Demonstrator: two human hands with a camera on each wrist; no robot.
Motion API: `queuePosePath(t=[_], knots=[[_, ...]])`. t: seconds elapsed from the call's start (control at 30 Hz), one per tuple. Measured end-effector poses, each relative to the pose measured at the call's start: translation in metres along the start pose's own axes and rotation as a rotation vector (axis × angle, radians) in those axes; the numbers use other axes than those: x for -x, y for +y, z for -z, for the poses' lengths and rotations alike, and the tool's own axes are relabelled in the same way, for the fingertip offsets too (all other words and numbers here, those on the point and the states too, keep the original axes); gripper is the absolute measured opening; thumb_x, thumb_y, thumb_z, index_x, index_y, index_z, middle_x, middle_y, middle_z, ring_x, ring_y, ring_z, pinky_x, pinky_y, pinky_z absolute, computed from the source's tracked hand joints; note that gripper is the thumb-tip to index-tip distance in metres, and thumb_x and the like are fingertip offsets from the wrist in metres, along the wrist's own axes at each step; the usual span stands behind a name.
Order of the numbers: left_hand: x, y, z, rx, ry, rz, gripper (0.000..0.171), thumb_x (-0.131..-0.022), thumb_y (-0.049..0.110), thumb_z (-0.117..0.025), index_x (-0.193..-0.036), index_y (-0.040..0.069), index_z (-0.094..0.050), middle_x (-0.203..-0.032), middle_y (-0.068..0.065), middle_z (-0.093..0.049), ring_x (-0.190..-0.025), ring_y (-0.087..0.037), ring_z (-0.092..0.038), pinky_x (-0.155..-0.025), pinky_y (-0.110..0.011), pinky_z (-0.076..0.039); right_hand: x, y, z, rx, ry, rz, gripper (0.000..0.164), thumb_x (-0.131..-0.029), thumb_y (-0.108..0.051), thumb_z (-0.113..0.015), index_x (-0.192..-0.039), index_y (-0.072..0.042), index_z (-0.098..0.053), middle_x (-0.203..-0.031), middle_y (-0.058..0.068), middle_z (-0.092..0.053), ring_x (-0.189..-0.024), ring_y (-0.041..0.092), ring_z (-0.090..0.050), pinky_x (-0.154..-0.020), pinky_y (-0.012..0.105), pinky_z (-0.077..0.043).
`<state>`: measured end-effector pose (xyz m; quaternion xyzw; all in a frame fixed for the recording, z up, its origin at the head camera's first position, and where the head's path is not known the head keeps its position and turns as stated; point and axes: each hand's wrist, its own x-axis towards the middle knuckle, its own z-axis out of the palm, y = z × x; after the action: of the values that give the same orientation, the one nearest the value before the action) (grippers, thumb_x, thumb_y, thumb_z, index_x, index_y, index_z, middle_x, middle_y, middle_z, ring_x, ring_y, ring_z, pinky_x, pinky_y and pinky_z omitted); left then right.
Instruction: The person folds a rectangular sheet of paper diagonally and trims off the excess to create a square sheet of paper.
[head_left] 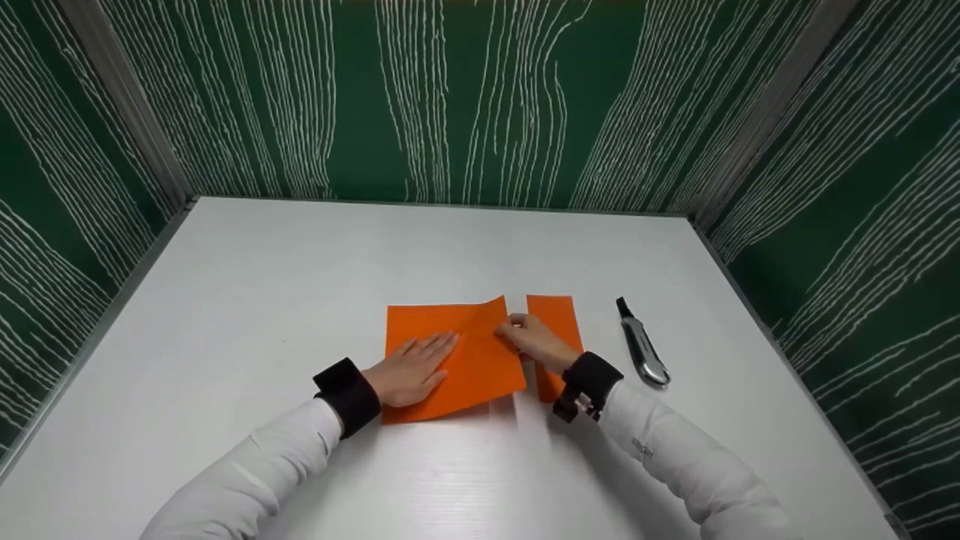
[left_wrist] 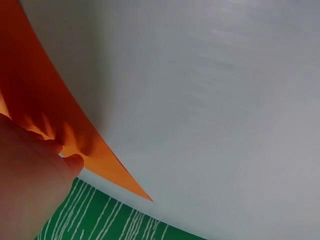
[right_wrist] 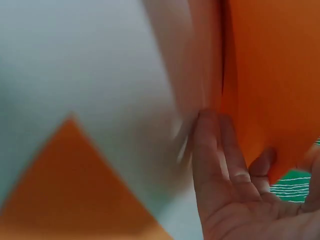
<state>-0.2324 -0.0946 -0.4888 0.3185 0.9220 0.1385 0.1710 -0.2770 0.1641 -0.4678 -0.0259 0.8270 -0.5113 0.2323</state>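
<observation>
A large sheet of orange paper lies on the white table, its right side bent up off the surface. My left hand rests on the sheet's left half with fingers straight and slightly spread. At the raised right edge, my right hand pinches the paper between thumb and fingers. Below the right hand and wrist is a narrower orange paper strip, partly covered by them. In the right wrist view, fingers reach behind the lifted sheet, and a corner of the strip shows at lower left.
A grey utility knife with a black end lies to the right of the strip. The white table extends around the paper. Green walls with white wavy lines stand behind and at both sides, with grey corner posts.
</observation>
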Motion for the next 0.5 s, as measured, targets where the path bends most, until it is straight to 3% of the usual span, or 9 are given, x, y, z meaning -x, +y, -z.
queuePosePath(t=[0.1,0.23,0.37,0.5], knots=[[0.000,0.000,-0.001,-0.011,-0.006,0.003,0.062,-0.113,0.037,-0.026,-0.167,0.013,-0.004,-0.176,-0.006,-0.005,-0.164,-0.028,-0.005,-0.133,-0.053,-0.008,0.002,0.001,0.007,0.102,0.009,0.059,0.022,-0.103,-0.022,-0.056,-0.109,-0.002,-0.058,-0.073,-0.002,-0.046,-0.069,0.014,-0.047,-0.065,0.024,-0.045],[0.001,0.002,-0.001,-0.031,0.000,0.000,0.061,-0.113,0.033,-0.027,-0.166,0.012,-0.007,-0.176,-0.008,-0.006,-0.164,-0.030,-0.006,-0.133,-0.053,-0.010,0.003,0.002,0.015,0.249,0.069,0.147,0.023,-0.102,-0.019,-0.058,-0.109,0.002,-0.064,-0.072,0.007,-0.061,-0.064,0.019,-0.061,-0.063,0.025,-0.053],[0.001,0.002,-0.002,-0.071,0.011,-0.007,0.059,-0.113,0.029,-0.028,-0.166,0.010,-0.011,-0.175,-0.010,-0.008,-0.164,-0.031,-0.008,-0.133,-0.053,-0.012,0.002,0.003,0.019,0.373,0.150,0.210,0.025,-0.103,-0.017,-0.060,-0.113,0.005,-0.068,-0.085,0.020,-0.072,-0.065,0.023,-0.065,-0.060,0.024,-0.050],[0.000,0.003,-0.001,-0.080,0.012,-0.010,0.058,-0.113,0.028,-0.029,-0.166,0.010,-0.012,-0.175,-0.011,-0.009,-0.164,-0.032,-0.008,-0.132,-0.054,-0.012,0.004,0.005,0.011,0.498,0.191,0.276,0.027,-0.101,-0.015,-0.062,-0.119,0.005,-0.068,-0.105,0.020,-0.072,-0.077,0.023,-0.064,-0.068,0.028,-0.054]])
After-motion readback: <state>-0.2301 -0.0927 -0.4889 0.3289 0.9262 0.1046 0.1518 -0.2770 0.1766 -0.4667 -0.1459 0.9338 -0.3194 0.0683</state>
